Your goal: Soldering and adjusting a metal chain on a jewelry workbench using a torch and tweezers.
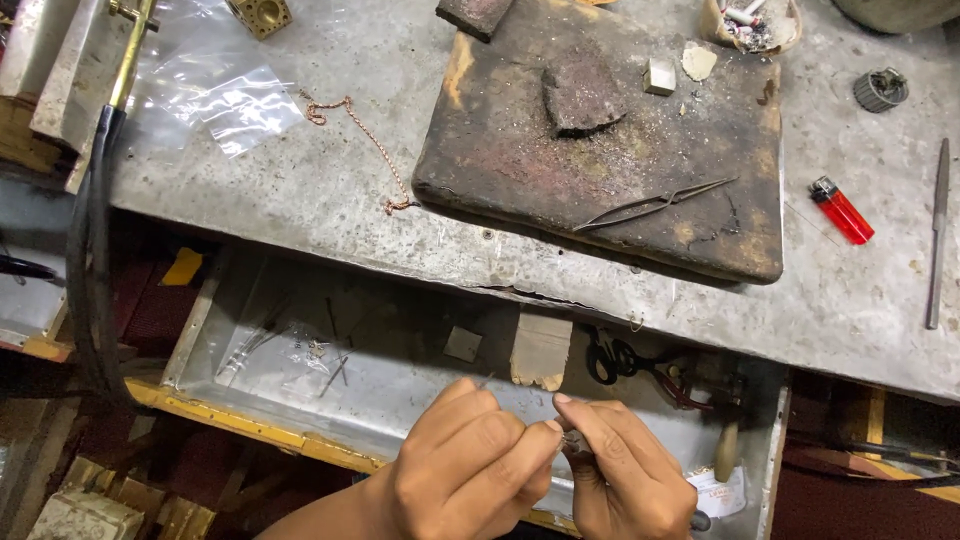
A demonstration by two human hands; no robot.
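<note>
Both hands meet over an open metal drawer [250,400] below the bench edge. My left hand [470,470] pinches a thin wire piece whose tip sticks up near the thumb. My right hand [625,475] grips a small metal tool, its jaws closed on the same small piece between the fingertips; what exactly the piece is cannot be told. A copper-coloured chain [362,135] lies on the grey bench top. Thin tweezers [655,205] rest on a charred soldering block [520,160].
A red lighter [841,210] and a metal file [937,235] lie at the right of the bench. Clear plastic bags [225,95] sit at the left by a black hose [95,260]. Scissors [625,365] and scraps lie in the drawer. A small dish of ash [750,25] stands at the back.
</note>
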